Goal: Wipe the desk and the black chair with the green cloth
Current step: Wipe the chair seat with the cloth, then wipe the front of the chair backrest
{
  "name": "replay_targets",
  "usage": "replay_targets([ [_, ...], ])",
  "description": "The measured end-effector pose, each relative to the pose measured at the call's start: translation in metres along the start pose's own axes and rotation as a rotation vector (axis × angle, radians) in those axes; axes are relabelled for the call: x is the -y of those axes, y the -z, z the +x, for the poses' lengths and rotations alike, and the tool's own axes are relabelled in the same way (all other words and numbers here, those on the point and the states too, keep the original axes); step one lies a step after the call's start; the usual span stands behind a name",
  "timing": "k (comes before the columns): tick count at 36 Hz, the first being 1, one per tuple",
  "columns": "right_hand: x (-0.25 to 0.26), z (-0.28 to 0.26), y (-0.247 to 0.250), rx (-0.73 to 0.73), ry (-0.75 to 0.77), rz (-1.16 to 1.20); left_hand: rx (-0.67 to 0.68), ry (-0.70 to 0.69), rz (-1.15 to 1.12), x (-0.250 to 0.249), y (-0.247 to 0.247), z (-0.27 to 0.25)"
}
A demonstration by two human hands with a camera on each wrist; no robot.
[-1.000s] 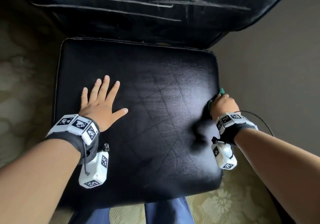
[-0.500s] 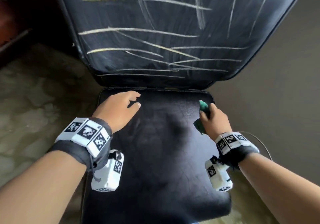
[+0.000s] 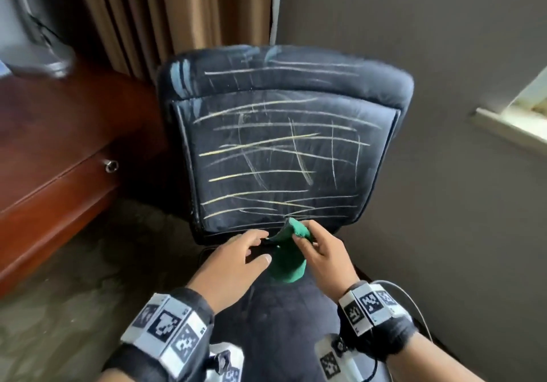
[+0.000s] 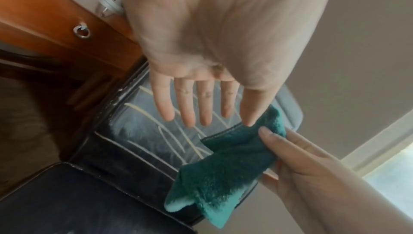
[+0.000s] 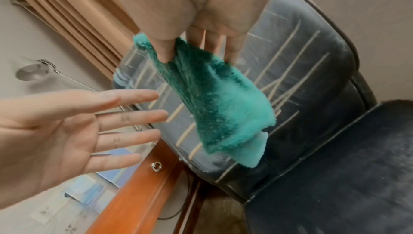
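At the far left we see the reddish wooden desk, with a small metal ring on its drawer front and brown curtains behind it. Just right of the desk stands the black chair. Its backrest faces us and is crossed by many pale lines. Low in front of the backrest, over the far end of the seat, the left hand is held in the air with its fingers straight and slightly spread, holding nothing. Its thumb tip lies at the edge of the green cloth, and we cannot tell whether it touches. The cloth hangs clear of the seat, its top bunched and pinched between the thumb and fingers of the right hand. Farther right are a grey wall and a pale window sill.
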State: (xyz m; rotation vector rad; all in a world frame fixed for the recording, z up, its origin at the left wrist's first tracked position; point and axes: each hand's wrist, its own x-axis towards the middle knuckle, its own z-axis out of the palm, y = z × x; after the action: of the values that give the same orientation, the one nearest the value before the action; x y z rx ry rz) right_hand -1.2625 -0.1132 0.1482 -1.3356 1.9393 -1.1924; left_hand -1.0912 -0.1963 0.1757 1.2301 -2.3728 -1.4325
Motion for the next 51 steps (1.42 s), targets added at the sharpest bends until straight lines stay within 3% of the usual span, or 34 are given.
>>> replay_targets([
  [6,0.065,-0.012,0.018,-0.142,0.077,-0.161,-0.041,-0.093,0.037,-0.03,0.034,-0.043],
  [14,0.114,-0.021,0.037,-0.064,0.07,0.04,-0.082,-0.114,0.025,-0.063,0.054,-0.052],
  [23,0.118,-0.013,0.06,0.014,0.01,0.361,-0.289,-0.095,0.013,-0.096,0.043,-0.036],
  [27,0.117,-0.002,0.068,0.147,-0.062,0.535,-0.336,-0.097,-0.014,-0.113,0.045,-0.031],
  [30,0.113,0.006,0.068,0.182,-0.054,0.441,-0.374,-0.069,-0.055,-0.12,0.045,-0.023],
  [33,0.105,0.016,0.071,0.073,0.027,0.202,-0.386,-0.051,-0.097,-0.123,0.046,-0.017],
  [35,0.103,0.021,0.077,0.03,0.069,0.162,-0.412,-0.047,-0.095,-0.123,0.05,-0.013],
  [38,0.106,0.028,0.08,0.191,0.014,0.25,-0.408,-0.056,-0.089,-0.126,0.057,-0.007],
  [41,0.106,0.035,0.069,0.286,0.031,0.159,-0.369,-0.066,-0.106,-0.128,0.062,0.001],
  [45,0.106,0.045,0.057,0.125,0.078,-0.043,-0.35,-0.084,-0.09,-0.125,0.074,0.011],
  [51,0.122,0.055,0.054,-0.088,-0.011,0.08,-0.267,-0.167,-0.038,-0.109,0.109,0.014],
])
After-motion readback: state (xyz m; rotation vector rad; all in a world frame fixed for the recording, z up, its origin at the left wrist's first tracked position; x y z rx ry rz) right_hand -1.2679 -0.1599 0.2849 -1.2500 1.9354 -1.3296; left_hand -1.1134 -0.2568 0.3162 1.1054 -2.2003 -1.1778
